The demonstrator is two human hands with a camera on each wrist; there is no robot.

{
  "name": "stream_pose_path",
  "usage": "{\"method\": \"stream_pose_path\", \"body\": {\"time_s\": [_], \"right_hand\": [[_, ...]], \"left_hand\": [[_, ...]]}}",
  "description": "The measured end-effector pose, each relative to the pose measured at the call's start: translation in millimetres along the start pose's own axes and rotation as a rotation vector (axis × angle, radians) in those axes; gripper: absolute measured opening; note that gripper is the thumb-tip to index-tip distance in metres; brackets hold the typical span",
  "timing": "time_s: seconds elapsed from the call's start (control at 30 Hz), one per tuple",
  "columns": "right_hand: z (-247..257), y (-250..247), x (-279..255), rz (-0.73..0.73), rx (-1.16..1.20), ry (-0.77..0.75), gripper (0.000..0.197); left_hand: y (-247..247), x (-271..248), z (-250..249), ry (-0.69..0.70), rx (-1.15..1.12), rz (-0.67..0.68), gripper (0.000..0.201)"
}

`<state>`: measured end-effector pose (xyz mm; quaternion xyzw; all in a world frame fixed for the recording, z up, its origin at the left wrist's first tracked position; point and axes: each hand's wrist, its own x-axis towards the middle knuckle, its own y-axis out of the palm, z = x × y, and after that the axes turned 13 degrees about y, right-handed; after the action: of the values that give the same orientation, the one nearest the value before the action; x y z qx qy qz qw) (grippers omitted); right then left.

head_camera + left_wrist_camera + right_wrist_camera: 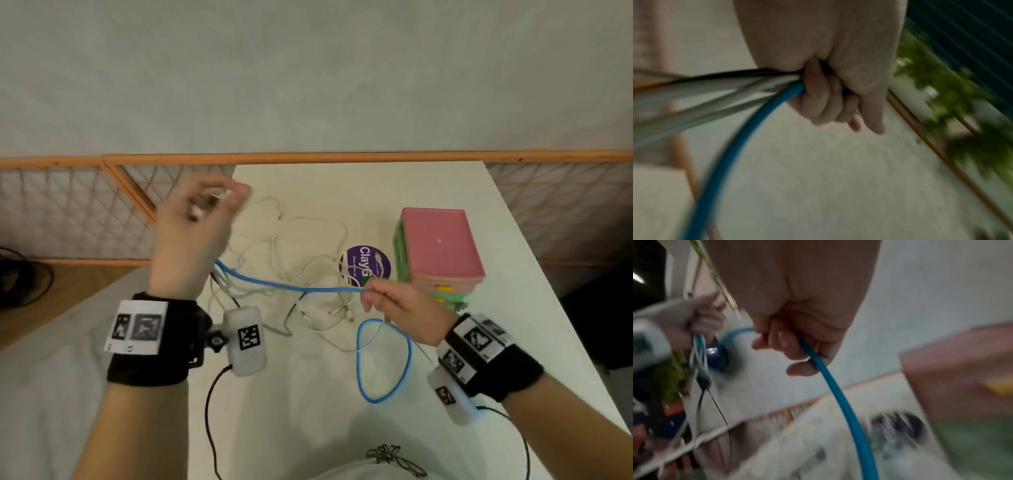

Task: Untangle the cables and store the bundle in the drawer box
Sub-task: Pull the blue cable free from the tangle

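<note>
A tangle of thin white cables [301, 260] lies on the white table [308, 394], with a black cable among them. My left hand [195, 236] is raised at the table's left and grips a bunch of cables [719, 91], white, black and blue, in its curled fingers [822, 100]. A blue cable [291, 286] runs taut from it to my right hand [400, 305], which pinches it [818, 363]. Below that hand the blue cable hangs in a loop [383, 359]. The pink and green drawer box [442, 250] stands at the right, beside my right hand.
A round purple tub lid [364, 265] sits between the cable tangle and the drawer box. An orange-framed lattice screen [113, 205] runs behind the table. Black wrist-camera leads [212, 411] trail over the near table. The table's right edge falls off just past the box.
</note>
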<state>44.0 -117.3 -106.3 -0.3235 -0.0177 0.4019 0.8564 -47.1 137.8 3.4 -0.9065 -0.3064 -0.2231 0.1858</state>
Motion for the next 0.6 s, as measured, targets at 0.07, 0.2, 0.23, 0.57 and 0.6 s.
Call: {"method": "stream_pose_path", "body": {"time_s": [0.07, 0.2, 0.23, 0.57, 0.6], "right_hand": [[32, -16, 6, -0.028, -0.008, -0.107, 0.022], [79, -42, 13, -0.080, 0.181, -0.201, 0.021], [78, -48, 13, -0.071, 0.260, -0.180, 0.019], [41, -58, -1, -0.117, 0.147, -0.048, 0.022], [50, -56, 2, -0.122, 0.114, -0.093, 0.022]], "left_hand": [[19, -11, -11, 0.021, 0.197, 0.399, 0.021], [44, -23, -22, 0.077, 0.250, 0.647, 0.023], [38, -19, -19, 0.087, 0.271, 0.528, 0.025], [-16, 2, -7, 0.152, 0.652, 0.174, 0.056], [-3, -3, -14, 0.217, 0.616, 0.278, 0.065]]}}
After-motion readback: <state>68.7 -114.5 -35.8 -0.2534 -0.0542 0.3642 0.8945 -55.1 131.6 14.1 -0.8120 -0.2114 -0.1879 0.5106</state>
